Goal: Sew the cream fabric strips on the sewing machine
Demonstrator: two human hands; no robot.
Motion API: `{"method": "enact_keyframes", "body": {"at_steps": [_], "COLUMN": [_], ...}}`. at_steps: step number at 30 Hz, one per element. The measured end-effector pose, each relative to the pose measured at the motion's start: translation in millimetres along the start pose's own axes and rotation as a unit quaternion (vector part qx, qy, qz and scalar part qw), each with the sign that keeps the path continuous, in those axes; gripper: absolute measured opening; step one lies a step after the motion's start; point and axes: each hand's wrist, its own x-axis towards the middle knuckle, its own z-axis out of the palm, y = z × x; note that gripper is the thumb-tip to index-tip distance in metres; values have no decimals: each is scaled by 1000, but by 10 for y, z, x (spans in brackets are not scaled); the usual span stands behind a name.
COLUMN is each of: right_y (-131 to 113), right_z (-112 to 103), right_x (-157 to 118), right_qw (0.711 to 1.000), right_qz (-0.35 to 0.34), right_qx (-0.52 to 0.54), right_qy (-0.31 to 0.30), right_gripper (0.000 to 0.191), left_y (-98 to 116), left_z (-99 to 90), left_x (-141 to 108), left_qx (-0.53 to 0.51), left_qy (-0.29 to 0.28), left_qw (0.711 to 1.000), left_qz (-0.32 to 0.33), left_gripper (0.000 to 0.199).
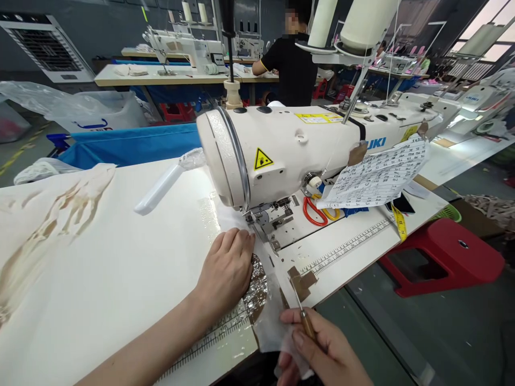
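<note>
A white sewing machine [273,155] stands across the table [156,257]. Just in front of its needle area, my left hand [227,265] rests with fingers curled and pressed together on thin whitish fabric [271,316]; what lies under the fingertips is hidden. The fabric runs from the machine over the table's front edge. At that edge my right hand [317,346] holds an awl [306,323] by its wooden handle, its thin metal tip pointing up and away. The lower fingers of this hand are at the fabric's hanging end.
Red-handled scissors [315,212] and a handwritten sheet [374,174] are by the machine. Beige fabric [60,214] lies at the left. A yellow tape measure [399,222] hangs near a red stool [454,252]. A person in black [295,69] sits beyond.
</note>
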Motion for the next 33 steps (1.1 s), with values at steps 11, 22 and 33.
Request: {"method": "enact_keyframes", "body": {"at_steps": [11, 22, 33], "right_y": [172, 75, -58], "right_z": [-137, -188, -111], "right_x": [-1, -11, 65], "right_qw": [968, 934, 930], "right_qz": [-116, -153, -163], "right_qx": [-223, -322, -330], "right_qy": [22, -2, -21], "right_gripper": [54, 45, 37], "left_y": [-27, -50, 34], "left_z": [48, 86, 20], "left_x": [-7, -9, -26], "left_qx": [-34, -56, -63], "left_qy": [-6, -10, -18], "left_qw": [999, 998, 998], "left_qz": [-18, -36, -13], "left_gripper": [43, 45, 45]}}
